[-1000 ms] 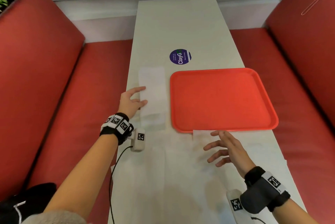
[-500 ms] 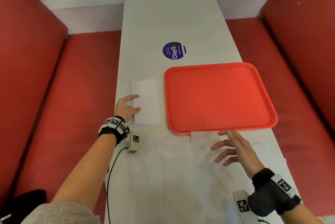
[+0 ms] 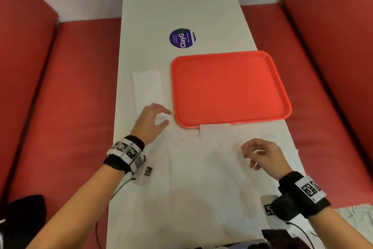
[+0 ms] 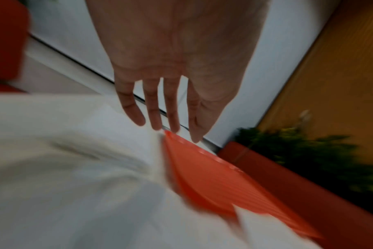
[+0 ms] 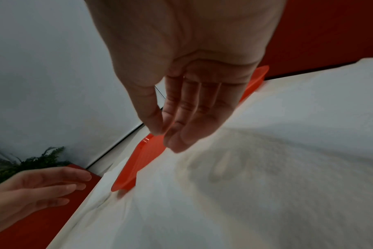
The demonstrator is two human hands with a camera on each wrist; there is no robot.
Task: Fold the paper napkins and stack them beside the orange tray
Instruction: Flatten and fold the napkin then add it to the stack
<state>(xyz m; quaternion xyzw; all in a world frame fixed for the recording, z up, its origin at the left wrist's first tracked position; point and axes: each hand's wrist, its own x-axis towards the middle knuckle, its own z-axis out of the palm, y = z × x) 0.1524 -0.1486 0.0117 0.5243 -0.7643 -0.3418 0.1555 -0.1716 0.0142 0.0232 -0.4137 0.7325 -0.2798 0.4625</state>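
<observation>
On the white desk (image 3: 181,6), the folded napkin (image 3: 147,87) lay flat just left of the orange tray (image 3: 228,89). At its near end hovered the left hand (image 3: 150,121), fingers relaxed, holding nothing. The right hand (image 3: 262,154), loosely curled and empty, hung over unfolded napkins (image 3: 201,178) near the tray's front edge.

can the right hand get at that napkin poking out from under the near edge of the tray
Probably yes. The right hand hovers open just short of the napkin, with nothing between them. But the orange tray sits on its far edge, so it may need sliding out.
</observation>
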